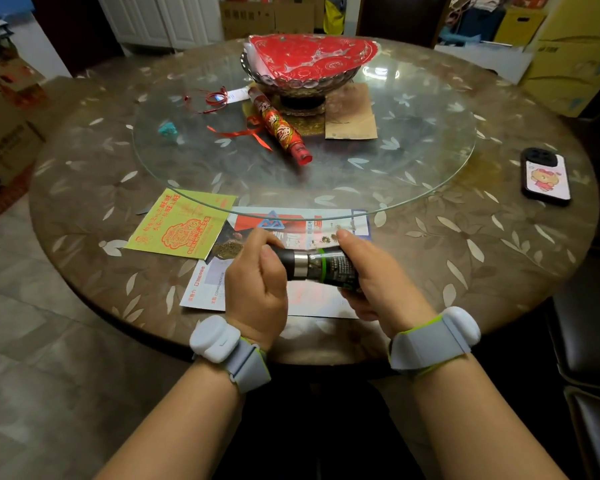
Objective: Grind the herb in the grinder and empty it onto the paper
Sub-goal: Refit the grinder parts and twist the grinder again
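I hold a grinder (317, 266) sideways over the printed paper (312, 299) near the table's front edge. It has a black cap end, a silver band and a clear body with a green and black label. My left hand (257, 278) is closed around the black cap end. My right hand (371, 271) grips the labelled body. A small heap of ground brownish herb (230, 249) lies on the paper just left of my left hand. A few specks lie on the paper near my right thumb.
A yellow-green leaflet (179, 225) lies left of the paper. A glass turntable (222, 174) carries a bowl (305, 81) with red paper, a red tube (279, 128), ribbons and a brown envelope (352, 114). A phone (546, 176) lies at the right.
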Motion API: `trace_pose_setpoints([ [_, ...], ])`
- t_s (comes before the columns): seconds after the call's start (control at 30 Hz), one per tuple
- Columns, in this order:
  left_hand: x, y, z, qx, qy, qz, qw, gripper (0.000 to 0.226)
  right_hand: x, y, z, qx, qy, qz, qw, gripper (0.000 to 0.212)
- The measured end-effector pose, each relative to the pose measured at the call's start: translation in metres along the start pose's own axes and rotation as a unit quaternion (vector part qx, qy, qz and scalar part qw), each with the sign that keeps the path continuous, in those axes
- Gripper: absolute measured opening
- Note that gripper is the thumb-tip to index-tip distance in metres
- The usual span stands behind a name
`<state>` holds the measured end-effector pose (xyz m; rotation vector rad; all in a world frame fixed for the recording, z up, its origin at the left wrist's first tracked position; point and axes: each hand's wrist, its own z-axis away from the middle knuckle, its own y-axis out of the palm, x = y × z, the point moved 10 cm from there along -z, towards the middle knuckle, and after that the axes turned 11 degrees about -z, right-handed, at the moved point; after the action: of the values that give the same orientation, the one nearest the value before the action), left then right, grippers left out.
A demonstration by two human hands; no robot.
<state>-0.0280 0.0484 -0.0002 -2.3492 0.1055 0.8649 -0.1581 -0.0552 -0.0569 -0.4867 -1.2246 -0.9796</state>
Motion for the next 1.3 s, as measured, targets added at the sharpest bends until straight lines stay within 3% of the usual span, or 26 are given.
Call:
trace_pose_setpoints([
  [0.07, 0.013, 0.010, -0.001, 0.015, -0.072, 0.027, 0.997, 0.043, 0.009, -0.006, -0.004, -0.033, -0.073, 0.053, 0.995, 0.038],
  [0.13, 0.037, 0.028, 0.005, 0.076, -0.228, 0.069, 0.968, 0.044, 0.028, -0.008, 0.001, -0.060, -0.174, 0.141, 0.973, 0.041],
  [0.23, 0.058, 0.063, 0.033, 0.205, -0.446, 0.173, 0.854, 0.044, 0.054, 0.004, 0.018, -0.044, -0.285, 0.222, 0.932, 0.031],
  [0.37, 0.048, 0.086, 0.060, 0.382, -0.496, 0.251, 0.738, 0.037, 0.069, 0.021, 0.027, 0.039, -0.352, 0.274, 0.894, 0.045],
  [0.47, 0.046, 0.085, 0.064, 0.420, -0.495, 0.258, 0.716, 0.040, 0.070, 0.024, 0.029, 0.076, -0.364, 0.282, 0.884, 0.046],
  [0.53, 0.049, 0.082, 0.059, 0.382, -0.496, 0.248, 0.739, 0.043, 0.070, 0.021, 0.027, 0.069, -0.361, 0.281, 0.887, 0.044],
  [0.67, 0.051, 0.062, 0.035, 0.232, -0.458, 0.205, 0.833, 0.038, 0.071, 0.007, 0.018, -0.013, -0.324, 0.271, 0.906, 0.040],
  [0.77, 0.038, 0.035, 0.008, 0.147, -0.286, 0.069, 0.944, 0.024, 0.066, -0.001, 0.011, -0.050, -0.278, 0.274, 0.919, 0.041],
  [0.83, 0.025, 0.022, -0.001, 0.082, -0.179, 0.052, 0.979, 0.028, 0.060, -0.005, 0.005, -0.050, -0.241, 0.241, 0.939, 0.046],
  [0.93, 0.003, 0.004, -0.008, 0.012, -0.064, 0.042, 0.997, 0.040, 0.039, -0.010, -0.004, -0.031, -0.129, 0.143, 0.981, 0.054],
  [1.0, -0.011, -0.004, -0.007, -0.002, 0.029, -0.001, 1.000, 0.034, 0.015, -0.010, -0.001, -0.002, 0.008, 0.083, 0.997, 0.051],
  [1.07, -0.020, -0.006, -0.003, -0.004, 0.094, -0.014, 0.995, 0.027, 0.000, -0.010, 0.006, 0.019, 0.086, 0.061, 0.994, 0.051],
  [1.17, -0.014, -0.002, -0.005, -0.006, 0.057, -0.005, 0.998, 0.028, 0.001, -0.009, 0.004, 0.017, 0.067, 0.044, 0.997, 0.048],
  [1.3, 0.013, 0.014, -0.009, 0.024, -0.089, 0.033, 0.995, 0.044, 0.029, -0.010, -0.006, -0.024, -0.104, 0.129, 0.986, 0.041],
])
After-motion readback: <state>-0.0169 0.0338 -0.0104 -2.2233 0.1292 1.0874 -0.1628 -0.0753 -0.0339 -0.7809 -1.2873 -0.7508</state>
